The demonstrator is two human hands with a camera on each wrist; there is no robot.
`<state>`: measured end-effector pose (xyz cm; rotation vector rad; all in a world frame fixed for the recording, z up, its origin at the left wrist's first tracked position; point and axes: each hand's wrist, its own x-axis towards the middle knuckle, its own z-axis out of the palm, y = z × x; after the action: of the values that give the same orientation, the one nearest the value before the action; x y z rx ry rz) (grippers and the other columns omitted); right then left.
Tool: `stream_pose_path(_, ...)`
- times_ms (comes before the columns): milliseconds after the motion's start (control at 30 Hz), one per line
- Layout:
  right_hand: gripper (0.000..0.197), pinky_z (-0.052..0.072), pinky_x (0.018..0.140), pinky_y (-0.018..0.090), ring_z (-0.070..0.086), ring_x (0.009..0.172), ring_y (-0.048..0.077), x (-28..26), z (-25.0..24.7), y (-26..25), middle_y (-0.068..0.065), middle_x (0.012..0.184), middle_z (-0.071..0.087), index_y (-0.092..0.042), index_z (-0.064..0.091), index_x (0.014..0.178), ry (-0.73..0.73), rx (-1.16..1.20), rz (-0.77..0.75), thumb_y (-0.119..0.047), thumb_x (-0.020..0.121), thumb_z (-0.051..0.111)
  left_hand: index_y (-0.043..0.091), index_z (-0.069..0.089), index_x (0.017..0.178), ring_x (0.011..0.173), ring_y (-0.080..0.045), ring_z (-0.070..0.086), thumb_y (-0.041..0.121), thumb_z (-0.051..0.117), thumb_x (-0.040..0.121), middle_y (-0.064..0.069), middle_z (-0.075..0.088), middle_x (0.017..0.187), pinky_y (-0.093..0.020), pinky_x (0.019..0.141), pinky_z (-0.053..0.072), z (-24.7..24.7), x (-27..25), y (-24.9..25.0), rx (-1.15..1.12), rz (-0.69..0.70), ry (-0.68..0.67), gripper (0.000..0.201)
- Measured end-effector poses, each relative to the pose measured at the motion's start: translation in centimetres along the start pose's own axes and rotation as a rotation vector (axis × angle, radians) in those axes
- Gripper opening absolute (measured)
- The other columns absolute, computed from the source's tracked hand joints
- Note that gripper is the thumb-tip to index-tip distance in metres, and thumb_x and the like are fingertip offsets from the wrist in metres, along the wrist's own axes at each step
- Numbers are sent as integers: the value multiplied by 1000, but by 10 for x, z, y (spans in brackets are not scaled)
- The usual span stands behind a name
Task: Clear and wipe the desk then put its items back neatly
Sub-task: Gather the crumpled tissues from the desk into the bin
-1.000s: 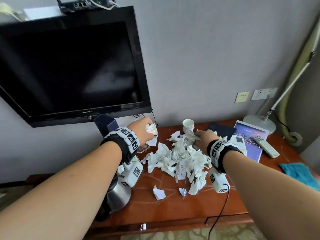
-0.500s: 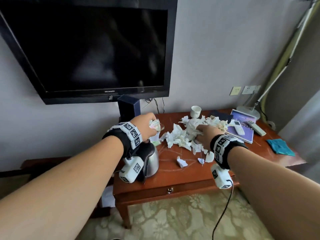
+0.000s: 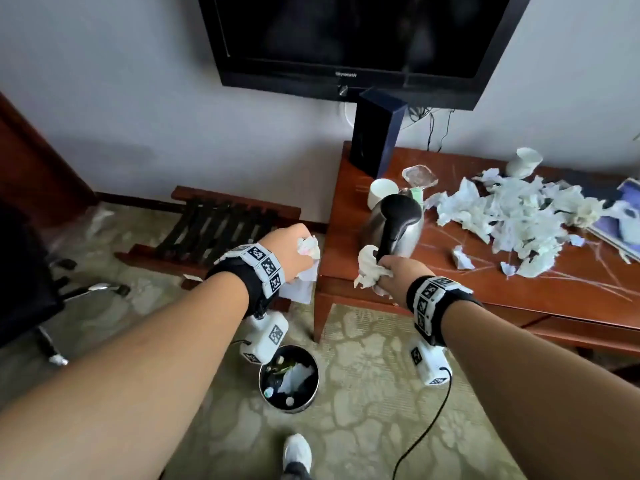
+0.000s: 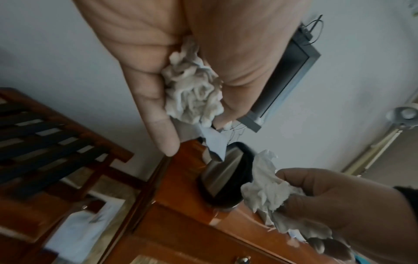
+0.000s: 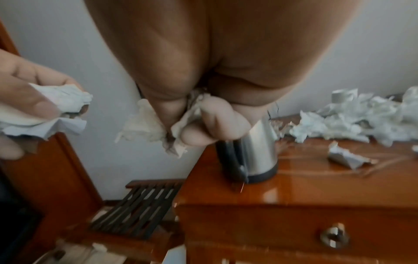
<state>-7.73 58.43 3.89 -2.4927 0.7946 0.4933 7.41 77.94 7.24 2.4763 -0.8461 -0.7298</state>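
Observation:
My left hand point(image 3: 298, 252) grips a wad of crumpled tissue point(image 4: 192, 94) and hangs left of the wooden desk point(image 3: 450, 282), above the floor. My right hand point(image 3: 388, 273) grips another bunch of crumpled tissue point(image 3: 369, 271) at the desk's front left corner, just in front of the steel kettle point(image 3: 396, 225). A big heap of crumpled tissues point(image 3: 516, 216) covers the desk's middle, with loose scraps point(image 3: 462, 258) near it. A round bin point(image 3: 289, 382) with rubbish in it stands on the carpet below and between my hands.
On the desk stand a white cup point(image 3: 381, 192), a dark blue box point(image 3: 375, 133), a glass ashtray point(image 3: 419, 176) and a second cup point(image 3: 524, 161). A television point(image 3: 346, 39) hangs above. A slatted luggage rack point(image 3: 214, 230) sits left of the desk, my shoe point(image 3: 297, 452) below.
Both hands have left the tissue heap and swung left, each carrying a wad of tissue. My view has dropped and turned left, bringing the bin and floor into sight.

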Motion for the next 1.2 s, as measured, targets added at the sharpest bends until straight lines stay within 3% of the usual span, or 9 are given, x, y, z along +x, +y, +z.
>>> stream_pose_path(67,40,45,94,32,61,121,30,2,38,-8,8,129,65,-22,57,140,-40,-17,0,-22,100,55,26,55,112,76,-25,72,22,63,89,-2,62,101,-41,63,64,16,-11,-34,-29,-58,-22,25)
stream_pose_path(167,50,42,106,32,55,131,25,5,85,-17,4,144,58,-27,48,151,-114,-41,-2,-25,101,56,23,54,118,72,-24,73,21,64,91,-4,64,105,-41,62,63,40,-18,-84,-23,-110,-91,29)
stream_pose_path(233,44,47,100,31,57,128,24,14,109,-24,2,140,59,-28,53,144,-215,-90,-2,-19,101,55,22,54,125,75,-26,73,19,65,90,-6,62,112,-42,64,64,52,-12,-114,-45,-144,-113,37)
stream_pose_path(300,24,52,71,28,67,99,25,22,127,-32,1,109,68,-31,59,116,-266,-74,49,-15,99,53,25,54,125,78,-25,73,19,65,89,-2,61,110,-42,69,64,61,-3,-140,-95,-180,-129,39)
stream_pose_path(367,14,47,58,26,63,74,23,30,143,-38,0,87,67,-29,56,103,-249,-48,87,-17,98,52,28,55,120,74,-24,74,18,64,90,2,58,104,-42,67,64,69,4,-162,-149,-208,-145,34)
stream_pose_path(633,27,48,67,30,61,79,26,79,233,-63,7,100,67,-18,61,125,-323,80,184,-21,99,55,25,55,123,78,-25,72,24,69,92,-2,60,109,-39,60,64,129,34,-238,-336,-358,-130,34)
stream_pose_path(900,23,61,80,44,70,83,33,162,378,-33,8,95,72,-24,64,113,-409,236,279,-25,90,64,23,57,119,76,-26,72,19,65,91,-4,64,104,-41,60,64,251,67,-320,-453,-567,-158,30)
stream_pose_path(1067,17,54,55,31,69,78,30,209,478,3,10,99,73,-20,67,108,-430,297,370,-25,92,64,24,59,110,77,-25,69,16,67,85,-5,64,103,-47,60,64,348,98,-372,-606,-753,-146,27)
stream_pose_path(1200,35,44,62,25,64,91,29,237,542,31,7,109,69,-25,64,127,-450,276,385,-31,92,66,22,60,118,77,-20,69,17,69,87,0,63,103,-45,60,64,415,116,-406,-665,-820,-150,32)
